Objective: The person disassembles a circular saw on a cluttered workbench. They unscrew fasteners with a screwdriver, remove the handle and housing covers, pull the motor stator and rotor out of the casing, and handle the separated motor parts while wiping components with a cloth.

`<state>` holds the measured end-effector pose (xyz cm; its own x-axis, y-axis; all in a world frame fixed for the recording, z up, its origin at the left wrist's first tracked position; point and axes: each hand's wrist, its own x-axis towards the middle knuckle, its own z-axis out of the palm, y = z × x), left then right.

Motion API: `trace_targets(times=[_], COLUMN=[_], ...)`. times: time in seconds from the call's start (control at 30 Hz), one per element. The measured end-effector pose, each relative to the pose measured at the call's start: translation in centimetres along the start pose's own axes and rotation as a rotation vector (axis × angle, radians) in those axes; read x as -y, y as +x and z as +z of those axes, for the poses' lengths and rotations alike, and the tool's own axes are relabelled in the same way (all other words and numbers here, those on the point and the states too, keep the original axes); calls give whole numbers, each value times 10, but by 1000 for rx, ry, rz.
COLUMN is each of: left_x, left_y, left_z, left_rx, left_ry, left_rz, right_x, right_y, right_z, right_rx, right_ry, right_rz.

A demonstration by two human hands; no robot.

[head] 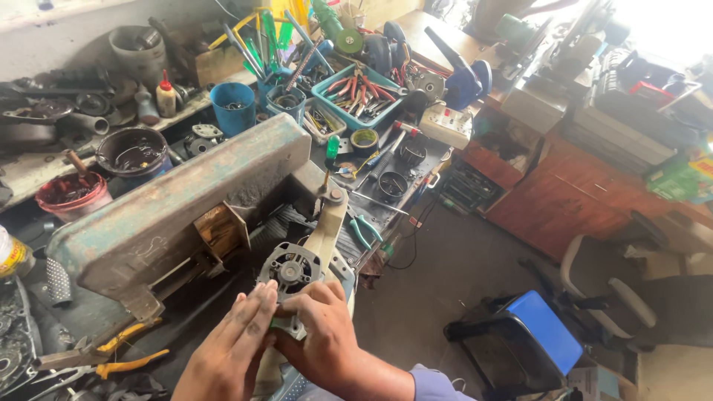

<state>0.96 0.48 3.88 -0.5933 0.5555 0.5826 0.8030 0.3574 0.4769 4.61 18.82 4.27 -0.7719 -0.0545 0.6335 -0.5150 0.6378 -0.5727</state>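
- Left hand lying flat, fingers straight and unclenched, pressed against the left edge of a grey motor end housing.
- Right hand curled closed around the lower right side of that same housing, thumb over its front.
- Housing held upright at the near edge of the workbench, round bearing seat and ribbed vents facing the camera, touching a pale lever arm behind it.
- Yellow-handled pliers lying on the bench well left of the hands.
- Blue plastic stool on the floor to the right.
- Long worn teal metal machine body slanting across the bench just behind the housing.
- Teal-handled pliers lying beside the lever arm.
- Red paint bucket and dark bowl further left.
- Blue cup and teal tray of pliers and screwdrivers toward the back.
- White switch box right of the tray.
- Wooden cabinet at far right.
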Motion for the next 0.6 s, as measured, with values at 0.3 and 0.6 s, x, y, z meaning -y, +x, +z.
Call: trace_targets(times=[0.3,0.6], left_x=[-13,-32], left_y=[-3,7], left_z=[6,6], left_rx=[-201,-170], left_ry=[-53,54], left_rz=[-231,-269], right_x=[-19,-42], right_y=[-27,-15], right_z=[2,-2], right_rx=[-60,-7], right_ry=[-123,-80], right_rz=[-208,-182])
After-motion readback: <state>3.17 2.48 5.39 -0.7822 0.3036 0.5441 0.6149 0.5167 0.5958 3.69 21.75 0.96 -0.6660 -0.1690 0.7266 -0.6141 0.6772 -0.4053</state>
